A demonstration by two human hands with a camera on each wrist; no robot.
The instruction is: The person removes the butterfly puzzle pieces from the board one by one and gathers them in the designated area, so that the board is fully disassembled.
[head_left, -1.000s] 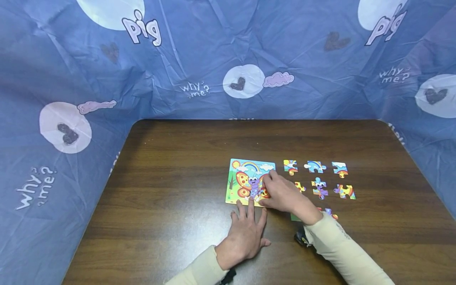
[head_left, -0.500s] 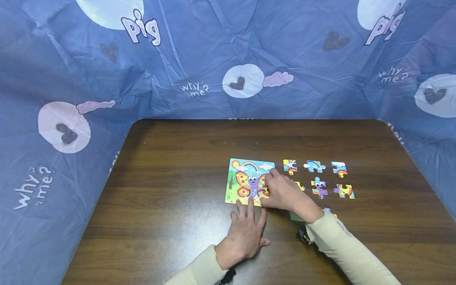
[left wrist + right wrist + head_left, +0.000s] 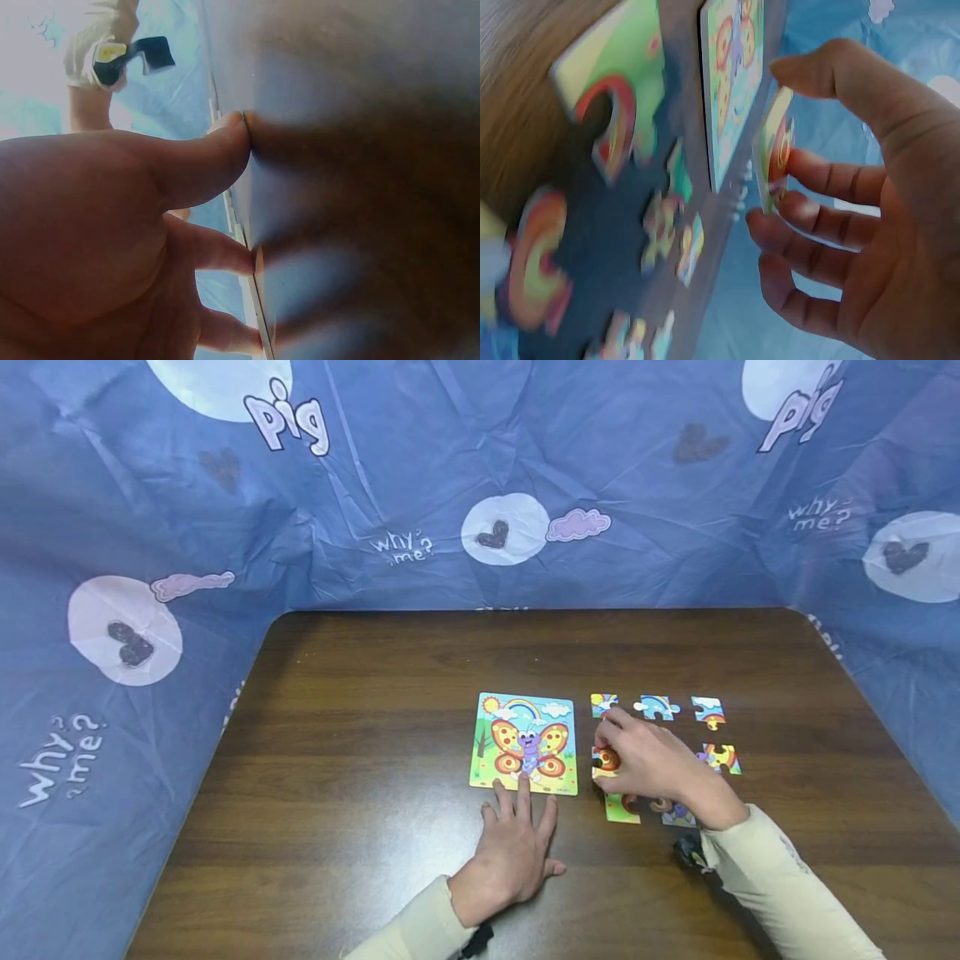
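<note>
My left hand (image 3: 510,852) lies on the table with its fingers spread, the fingertips at the lower edge of a square butterfly puzzle board (image 3: 525,718). In the left wrist view, the thumb and fingertips press down at the tabletop and the board's edge. My right hand (image 3: 652,764) has left the board and hovers over loose pieces to its right. Between thumb and fingers it pinches a puzzle piece (image 3: 772,150) with a red and orange swirl, held on edge in the right wrist view. The right hand and forearm cover some of the loose pieces.
Loose jigsaw pieces lie in rows right of the board, among them a rainbow piece (image 3: 657,707), a cloud piece (image 3: 708,711), a yellow wing piece (image 3: 722,758) and a green corner piece (image 3: 622,810). Blue printed cloth (image 3: 420,460) stands behind the brown table (image 3: 337,735).
My right hand has moved right from the board's lower right side, carrying the swirl piece away. The board's right edge now shows. The left hand has stayed at the board's lower edge.
</note>
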